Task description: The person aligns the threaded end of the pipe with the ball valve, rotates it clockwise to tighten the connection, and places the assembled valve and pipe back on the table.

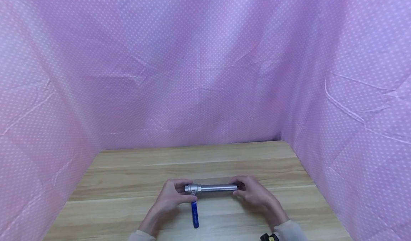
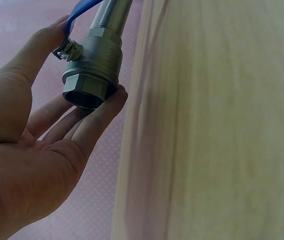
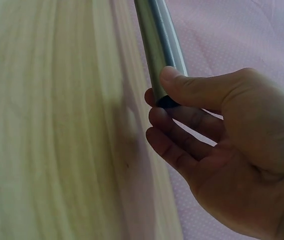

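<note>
A steel ball valve (image 1: 193, 188) with a blue lever handle (image 1: 195, 215) is joined to a straight metal pipe (image 1: 219, 188). The pair lies crosswise between the hands, valve at left and pipe at right. My left hand (image 1: 171, 195) holds the valve body, thumb by the base of the lever and fingers on the far side. In the left wrist view the valve's open hex end (image 2: 85, 92) faces the palm. My right hand (image 1: 253, 192) pinches the pipe's free end between thumb and fingers; its hollow mouth (image 3: 166, 102) shows in the right wrist view.
The wooden tabletop (image 1: 138, 162) lies beneath the hands. Pink dotted cloth (image 1: 199, 73) hangs behind it and along both sides. A black item with a yellow mark (image 1: 269, 237) is at the right wrist by the sleeve.
</note>
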A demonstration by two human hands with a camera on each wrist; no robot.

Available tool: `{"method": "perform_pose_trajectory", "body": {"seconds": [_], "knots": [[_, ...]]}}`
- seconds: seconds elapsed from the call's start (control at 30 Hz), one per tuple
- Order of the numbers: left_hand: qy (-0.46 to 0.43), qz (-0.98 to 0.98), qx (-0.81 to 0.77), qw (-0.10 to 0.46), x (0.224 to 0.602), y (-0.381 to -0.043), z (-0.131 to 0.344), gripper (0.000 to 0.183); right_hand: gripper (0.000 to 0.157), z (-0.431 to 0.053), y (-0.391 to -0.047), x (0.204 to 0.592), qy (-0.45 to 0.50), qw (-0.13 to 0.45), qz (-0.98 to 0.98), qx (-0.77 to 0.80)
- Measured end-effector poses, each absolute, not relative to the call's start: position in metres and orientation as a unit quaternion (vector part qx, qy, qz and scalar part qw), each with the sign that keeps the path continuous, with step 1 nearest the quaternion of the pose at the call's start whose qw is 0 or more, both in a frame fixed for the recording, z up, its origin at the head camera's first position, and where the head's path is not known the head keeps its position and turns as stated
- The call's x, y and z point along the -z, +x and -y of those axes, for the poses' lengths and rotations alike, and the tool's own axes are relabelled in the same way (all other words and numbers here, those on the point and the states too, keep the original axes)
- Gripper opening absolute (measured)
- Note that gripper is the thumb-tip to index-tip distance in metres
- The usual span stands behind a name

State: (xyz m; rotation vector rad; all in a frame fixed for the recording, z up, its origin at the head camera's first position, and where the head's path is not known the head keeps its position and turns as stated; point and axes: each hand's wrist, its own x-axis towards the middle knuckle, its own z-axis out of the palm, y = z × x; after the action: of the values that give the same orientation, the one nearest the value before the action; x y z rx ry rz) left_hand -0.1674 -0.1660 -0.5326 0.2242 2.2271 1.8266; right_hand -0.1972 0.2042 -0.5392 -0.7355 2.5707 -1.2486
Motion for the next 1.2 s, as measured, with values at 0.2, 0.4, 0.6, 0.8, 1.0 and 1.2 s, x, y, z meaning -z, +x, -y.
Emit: {"method": "perform_pose_trajectory", "body": {"seconds": [0.2,0.4,0.6,0.8,1.0,1.2], "knots": [[0.078,-0.769,-0.622,0.128,0.535,-0.167,0.168,0.068,0.032,-0.203,-0.198,0.544,-0.241,0.106,-0.869,0.420],[0.068,-0.779,-0.609,0.132,0.538,-0.168,0.169,0.069,0.032,-0.203,-0.198,0.547,-0.253,0.092,-0.874,0.404],[0.058,-0.774,-0.616,0.136,0.538,-0.169,0.170,0.070,0.033,-0.201,-0.198,0.547,-0.255,0.091,-0.877,0.398],[0.063,-0.782,-0.607,0.125,0.538,-0.169,0.170,0.070,0.032,-0.201,-0.199,0.545,-0.262,0.088,-0.880,0.387],[0.085,-0.816,-0.562,0.105,0.538,-0.170,0.172,0.074,0.029,-0.202,-0.197,0.543,-0.263,0.084,-0.879,0.388],[0.065,-0.830,-0.550,0.062,0.527,-0.166,0.172,0.079,0.026,-0.202,-0.191,0.536,-0.216,0.085,-0.871,0.434]]}}
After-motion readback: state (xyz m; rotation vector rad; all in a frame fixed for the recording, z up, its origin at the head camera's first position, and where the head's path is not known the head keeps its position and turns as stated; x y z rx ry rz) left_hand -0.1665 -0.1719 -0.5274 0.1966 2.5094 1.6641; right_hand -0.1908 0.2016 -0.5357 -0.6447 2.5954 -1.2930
